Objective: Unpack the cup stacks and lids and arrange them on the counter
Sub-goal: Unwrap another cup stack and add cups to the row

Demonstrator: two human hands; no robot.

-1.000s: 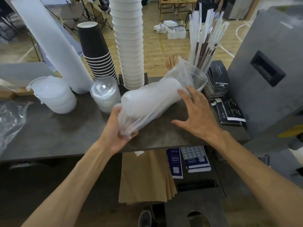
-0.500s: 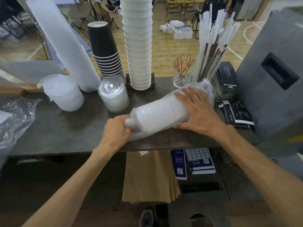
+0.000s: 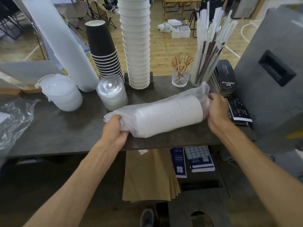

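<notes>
A plastic-wrapped sleeve of white lids (image 3: 165, 117) lies on its side on the dark counter (image 3: 65, 128), near the front edge. My left hand (image 3: 115, 130) grips the bunched plastic at its left end. My right hand (image 3: 216, 112) holds the wrap at its right end. Behind it stand a stack of clear dome lids (image 3: 112, 94), a stack of black cups (image 3: 105, 51), a tall stack of white cups (image 3: 136, 43), a long wrapped white sleeve (image 3: 62, 45) leaning left, and a bagged stack of white lids (image 3: 63, 94).
A glass of copper picks (image 3: 180, 74), a straw holder (image 3: 208, 54) and black leaflets (image 3: 224, 76) sit at the back right. A grey box (image 3: 270, 76) borders the right side. Crumpled empty plastic (image 3: 13, 122) lies at the left. Brown paper bags (image 3: 149, 176) lie below.
The wrapped lid sleeve went from tilted and lifted to lying flat on the counter. My right hand slid from its top to its right end; my left hand kept the left end.
</notes>
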